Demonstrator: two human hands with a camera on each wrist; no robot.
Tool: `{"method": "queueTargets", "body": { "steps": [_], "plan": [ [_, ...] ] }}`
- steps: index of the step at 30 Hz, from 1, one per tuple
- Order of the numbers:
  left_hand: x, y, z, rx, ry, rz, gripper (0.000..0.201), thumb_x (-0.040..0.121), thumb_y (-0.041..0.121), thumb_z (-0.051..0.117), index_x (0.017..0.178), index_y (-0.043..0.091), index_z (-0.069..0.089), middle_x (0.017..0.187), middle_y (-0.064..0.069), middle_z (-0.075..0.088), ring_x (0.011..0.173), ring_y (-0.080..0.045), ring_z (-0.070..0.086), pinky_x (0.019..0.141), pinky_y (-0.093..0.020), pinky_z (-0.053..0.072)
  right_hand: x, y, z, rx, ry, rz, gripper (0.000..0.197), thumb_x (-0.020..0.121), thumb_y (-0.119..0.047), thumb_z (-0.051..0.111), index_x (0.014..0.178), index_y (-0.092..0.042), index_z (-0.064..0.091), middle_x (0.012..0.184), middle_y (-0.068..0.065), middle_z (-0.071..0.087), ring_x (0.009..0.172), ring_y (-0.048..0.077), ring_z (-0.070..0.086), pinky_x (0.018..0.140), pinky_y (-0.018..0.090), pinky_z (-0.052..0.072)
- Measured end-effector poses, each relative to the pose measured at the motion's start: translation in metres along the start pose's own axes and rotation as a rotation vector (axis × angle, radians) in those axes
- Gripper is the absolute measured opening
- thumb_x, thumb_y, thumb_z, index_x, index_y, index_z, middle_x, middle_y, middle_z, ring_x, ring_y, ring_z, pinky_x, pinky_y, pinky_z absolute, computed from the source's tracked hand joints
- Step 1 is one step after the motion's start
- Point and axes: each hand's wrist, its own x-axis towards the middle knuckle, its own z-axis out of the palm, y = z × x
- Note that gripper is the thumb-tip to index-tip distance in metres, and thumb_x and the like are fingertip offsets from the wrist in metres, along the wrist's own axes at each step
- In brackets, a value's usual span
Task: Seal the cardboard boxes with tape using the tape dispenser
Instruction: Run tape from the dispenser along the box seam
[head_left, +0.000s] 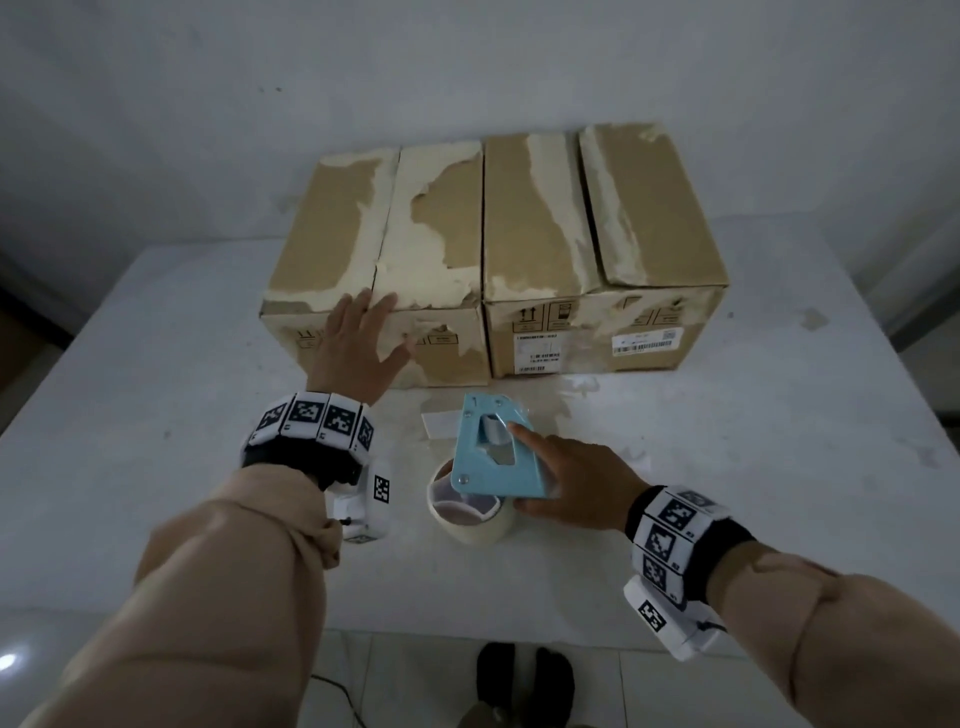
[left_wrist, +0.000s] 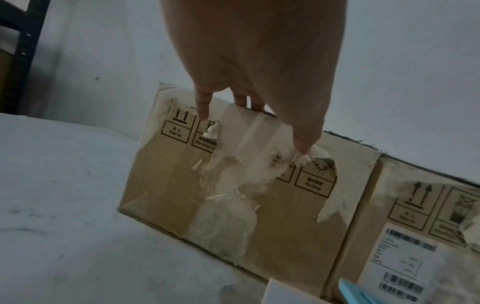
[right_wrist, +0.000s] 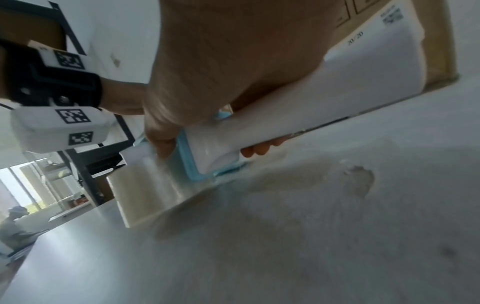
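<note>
Two cardboard boxes stand side by side at the back of the white table (head_left: 156, 467), their flaps down and their tops scarred with torn paper. My left hand (head_left: 358, 343) lies with straight fingers against the front top edge of the left box (head_left: 374, 249) (left_wrist: 233, 195). The right box (head_left: 597, 234) stands untouched. In front of them lies a light blue tape dispenser (head_left: 493, 452) (right_wrist: 205, 164) with a roll of clear tape (head_left: 472, 514) (right_wrist: 150, 189). My right hand (head_left: 566, 473) (right_wrist: 233, 72) grips the dispenser's handle, thumb and fingers curled around it.
A small white slip (head_left: 441, 423) lies on the table just left of the dispenser. A grey wall rises behind the boxes. A dark metal shelf (left_wrist: 20, 51) stands to the left. My feet (head_left: 524, 675) show below the near table edge.
</note>
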Motion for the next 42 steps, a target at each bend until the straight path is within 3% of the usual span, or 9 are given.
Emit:
{"method": "queueTargets", "body": {
  "steps": [5,10,12,14,17,20,26,31,42],
  "plan": [
    [0.002,0.000,-0.006,0.007,-0.021,0.001,0.057,0.092,0.041,0.046,0.144,0.022,0.029,0.155,-0.006,0.020,0.142,-0.028,0.013,0.114,-0.043,0.016,-0.011,-0.015,-0.039,0.080,-0.050,0.040,0.067,0.089,-0.054,0.042,0.143,-0.022,0.020,0.115,0.007,0.059,0.085,0.019,0.058,0.072,0.030,0.049],
    [0.008,-0.001,-0.022,0.020,-0.098,-0.013,0.053,0.094,0.045,0.041,0.143,0.026,0.032,0.153,-0.002,0.026,0.140,-0.023,0.023,0.113,-0.037,0.018,-0.020,-0.024,-0.088,0.597,-0.012,0.069,0.065,0.081,-0.068,0.035,0.128,-0.024,0.041,0.092,0.005,0.059,0.068,0.015,0.054,0.062,0.033,0.050],
    [0.008,-0.004,-0.032,-0.112,-0.131,-0.073,0.055,0.093,0.045,0.044,0.143,0.027,0.032,0.150,-0.001,0.034,0.136,-0.023,0.033,0.111,-0.037,0.024,-0.026,-0.027,-0.106,0.945,0.005,-0.021,0.071,0.073,-0.074,0.046,0.123,-0.024,0.046,0.104,0.012,0.060,0.075,0.015,0.055,0.066,0.033,0.050],
    [0.009,-0.006,-0.043,-0.381,-0.115,-0.141,0.057,0.091,0.042,0.049,0.142,0.026,0.032,0.143,-0.002,0.044,0.128,-0.023,0.045,0.107,-0.039,0.035,-0.028,-0.030,-0.124,1.039,0.003,-0.151,0.072,0.062,-0.073,0.060,0.120,-0.031,0.050,0.095,-0.005,0.064,0.069,0.006,0.053,0.060,0.022,0.047],
    [0.010,-0.005,-0.057,-0.490,0.000,-0.129,0.044,0.092,0.033,0.051,0.133,0.018,0.047,0.131,-0.006,0.055,0.116,-0.021,0.053,0.091,-0.029,0.042,-0.017,-0.039,-0.148,0.971,0.086,-0.245,0.056,0.059,-0.043,0.082,0.104,-0.026,0.052,0.072,-0.013,0.067,0.051,0.005,0.052,0.045,0.020,0.045],
    [0.013,0.002,-0.066,-0.487,0.060,-0.039,0.029,0.095,0.029,0.046,0.115,0.014,0.060,0.105,-0.002,0.061,0.096,-0.016,0.057,0.075,-0.025,0.040,-0.001,-0.051,-0.160,1.046,0.256,-0.266,0.033,0.074,-0.001,0.072,0.094,-0.017,0.052,0.067,-0.011,0.068,0.051,0.003,0.059,0.045,0.016,0.047],
    [0.023,0.006,-0.068,-0.764,-0.161,0.038,0.022,0.099,0.021,0.037,0.091,0.017,0.057,0.088,0.004,0.063,0.074,-0.008,0.061,0.062,-0.016,0.043,0.032,-0.078,-0.168,1.100,0.456,-0.352,0.063,0.062,-0.045,0.078,0.110,-0.014,0.051,0.089,-0.011,0.070,0.073,0.007,0.065,0.057,0.023,0.052],
    [0.037,0.001,-0.083,-1.094,-0.338,-0.043,0.028,0.100,0.020,0.031,0.089,0.015,0.056,0.075,0.002,0.068,0.058,-0.005,0.065,0.055,-0.018,0.046,0.064,-0.093,-0.163,1.095,0.586,-0.360,0.083,0.055,-0.051,0.082,0.114,-0.007,0.044,0.093,-0.005,0.066,0.072,0.013,0.064,0.057,0.027,0.053],
    [0.065,-0.047,-0.110,-1.411,-0.520,-0.102,0.019,0.094,0.010,0.046,0.087,0.007,0.064,0.067,-0.001,0.068,0.061,-0.008,0.066,0.053,-0.018,0.051,0.115,-0.114,-0.151,1.057,0.755,-0.396,0.050,0.071,-0.046,0.074,0.111,-0.037,0.046,0.111,0.000,0.058,0.092,0.029,0.062,0.070,0.035,0.055]
  ]
}}
